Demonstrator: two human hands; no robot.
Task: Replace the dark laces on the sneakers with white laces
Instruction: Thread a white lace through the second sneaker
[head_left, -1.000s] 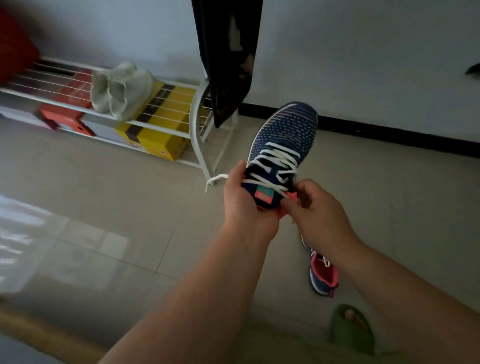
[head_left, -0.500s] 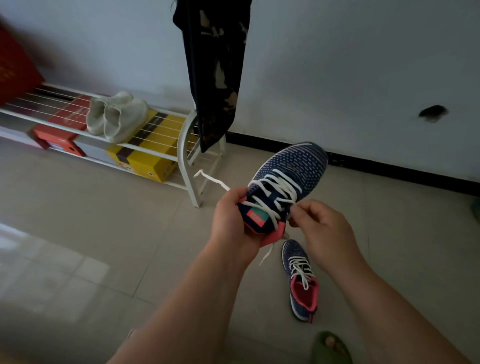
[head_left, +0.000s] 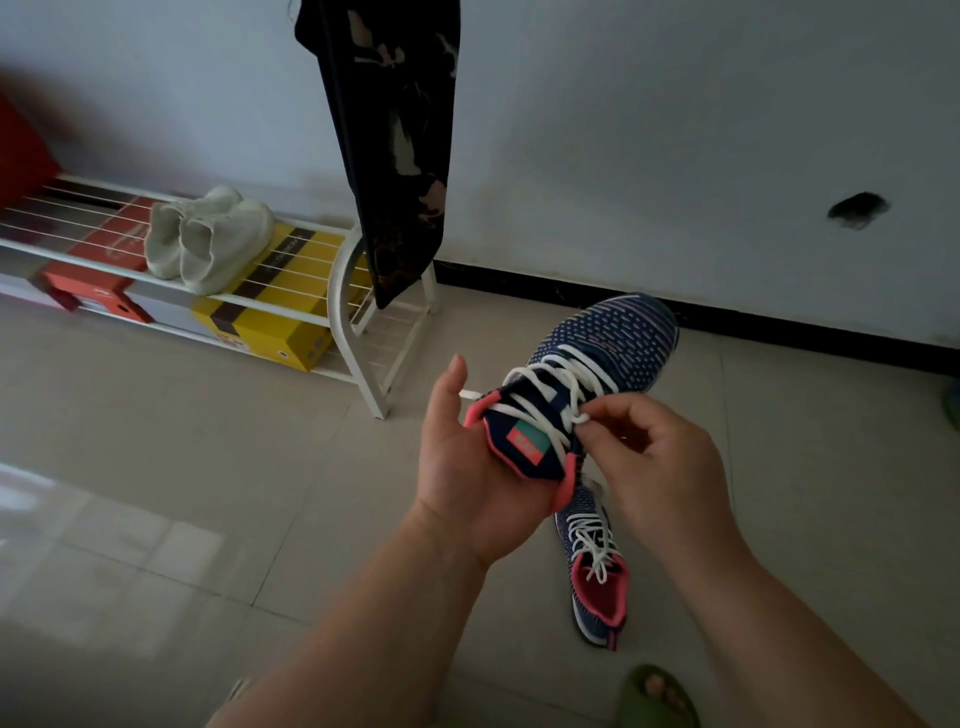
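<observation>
While your left hand (head_left: 470, 470) cradled the light, soft sneaker (head_left: 582, 382) by its heel above the floor, your right hand (head_left: 652, 457) pinched the limp white lace (head_left: 574, 415) near the top eyelets, the likeliest place to hold it.

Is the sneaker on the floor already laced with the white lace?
Yes. The sneaker on the floor shows a white lace crossing up its eyelets; no dark lace is visible.

Home entryway, plainly: white wire shoe rack (head_left: 343, 291) against the wall, pale sneakers (head_left: 208, 239) atop, shoeboxes (head_left: 270, 327) beneath, dark garment (head_left: 395, 156) hanging above, tiled floor (head_left: 156, 467).
</observation>
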